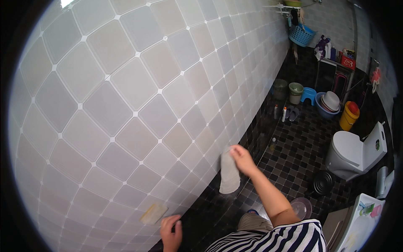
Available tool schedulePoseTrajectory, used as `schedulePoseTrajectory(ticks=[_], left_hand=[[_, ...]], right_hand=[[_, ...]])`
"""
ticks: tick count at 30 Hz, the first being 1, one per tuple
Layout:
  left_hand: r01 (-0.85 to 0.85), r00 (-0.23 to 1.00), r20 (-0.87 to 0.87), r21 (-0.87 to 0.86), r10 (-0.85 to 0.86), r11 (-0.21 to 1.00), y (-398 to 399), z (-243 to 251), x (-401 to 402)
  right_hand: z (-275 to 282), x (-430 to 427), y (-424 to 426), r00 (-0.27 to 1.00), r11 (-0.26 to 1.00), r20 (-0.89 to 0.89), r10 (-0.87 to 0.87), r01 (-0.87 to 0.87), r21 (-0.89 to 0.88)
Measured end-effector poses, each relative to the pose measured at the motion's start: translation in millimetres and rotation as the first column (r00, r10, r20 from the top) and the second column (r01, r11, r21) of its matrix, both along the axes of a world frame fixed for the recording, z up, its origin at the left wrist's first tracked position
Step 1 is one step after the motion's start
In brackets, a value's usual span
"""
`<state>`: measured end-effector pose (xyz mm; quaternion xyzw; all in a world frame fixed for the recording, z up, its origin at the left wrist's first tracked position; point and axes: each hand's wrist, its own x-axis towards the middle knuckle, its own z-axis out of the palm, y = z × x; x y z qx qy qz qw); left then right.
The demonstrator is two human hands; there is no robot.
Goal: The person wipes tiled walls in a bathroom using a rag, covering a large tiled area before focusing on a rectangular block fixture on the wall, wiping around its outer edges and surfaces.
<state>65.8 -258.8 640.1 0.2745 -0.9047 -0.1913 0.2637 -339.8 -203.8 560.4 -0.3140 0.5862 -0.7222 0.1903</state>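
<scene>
My right hand (pixel 242 159) pinches the top end of a whitish cloth (pixel 230 173), which hangs down in a long strip beside the wall. My left hand (pixel 170 233) is low at the bottom of the view, close to the tiled wall (pixel 135 113). Its fingers are bent and its thumb stands apart, with nothing visible between them. Just beyond those fingertips, against the wall tiles, shows a pale pad (pixel 153 213) with a yellowish edge. It is blurred, and I cannot tell whether the left fingers touch it.
Dark mosaic floor (pixel 292 141) runs along the wall. A white toilet (pixel 346 151), a black ribbed round item (pixel 323 183) and a washbasin (pixel 355 226) stand at the right. Farther off are buckets (pixel 296 93), a blue stool (pixel 309 94), stacked basins (pixel 329 104), bottles (pixel 284 114) and slippers (pixel 292 113).
</scene>
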Motion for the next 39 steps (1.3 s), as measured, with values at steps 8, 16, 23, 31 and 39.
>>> schedulePoseTrajectory(ticks=[8, 16, 23, 31, 39], left_hand=[[0.094, 0.991, -0.116, 0.196, -0.072, 0.976, 22.1, 13.7, -121.7], [-0.009, 0.921, -0.291, 0.650, 0.260, 0.760, 8.3, -5.5, -150.5], [0.503, 0.796, -0.604, 0.695, 0.037, 0.513, 18.0, 19.5, -179.6], [0.012, 0.963, -0.262, 0.297, 0.069, 0.955, 6.9, 34.7, -144.0], [-0.141, 0.917, -0.390, -0.133, 0.079, 0.981, -12.0, 61.9, -116.7]], right_hand=[[79.2, 95.1, 11.5, 0.714, 0.763, -0.381, 0.587, -0.646, -0.034], [77.2, 67.5, 36.9, 0.800, 0.916, -0.459, 0.387, -0.390, 0.094], [64.5, 55.3, 18.3, 0.771, 0.845, -0.485, 0.413, -0.524, -0.112], [126.1, -2.5, -8.5, 0.704, 0.923, -0.680, -0.208, -0.090, -0.374], [88.3, 59.8, -55.4, 0.720, 0.974, -0.674, -0.165, 0.009, -0.228]])
